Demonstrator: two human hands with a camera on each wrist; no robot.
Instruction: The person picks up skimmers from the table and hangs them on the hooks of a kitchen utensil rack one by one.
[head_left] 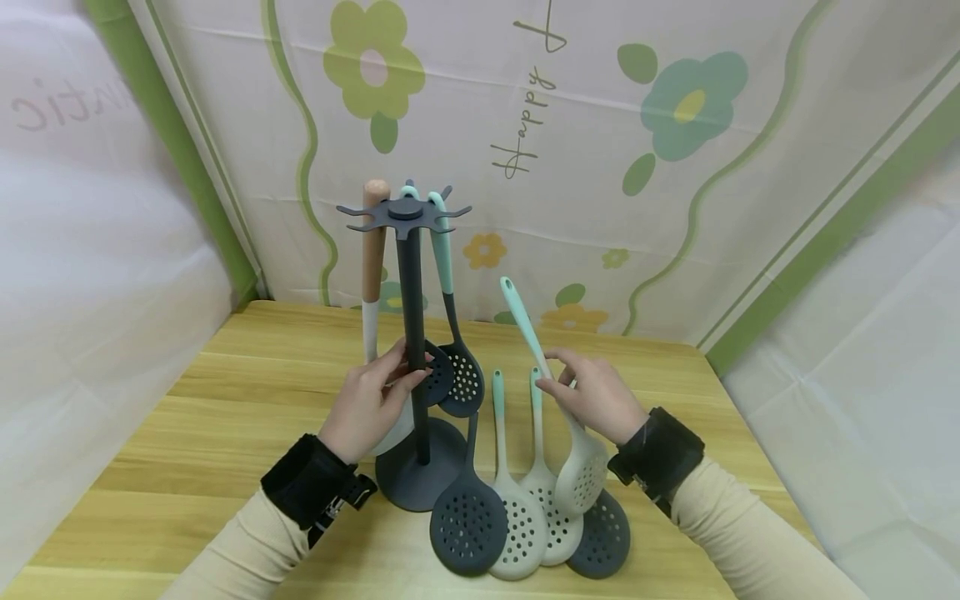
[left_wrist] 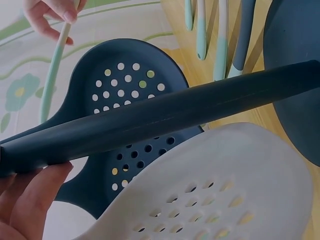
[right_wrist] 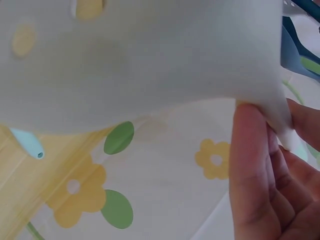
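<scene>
A dark grey utensil stand (head_left: 409,317) rises from a round base on the wooden table (head_left: 225,400). My left hand (head_left: 401,372) grips its pole (left_wrist: 165,120) low down, beside a hanging dark skimmer (left_wrist: 125,95) and a white slotted head (left_wrist: 220,190). My right hand (head_left: 558,379) pinches the mint handle of a white slotted spoon (head_left: 581,482), held tilted above the table with its handle tip pointing up and left. In the right wrist view the spoon's white head (right_wrist: 140,60) fills the top and my fingers (right_wrist: 250,170) press its neck.
Several skimmers lie side by side in front of the stand: a dark one (head_left: 468,521), two white ones (head_left: 519,529) and another dark one (head_left: 602,537). A wooden-handled utensil (head_left: 372,250) hangs on the stand's left. A floral cloth backdrop (head_left: 600,167) closes the table's far side.
</scene>
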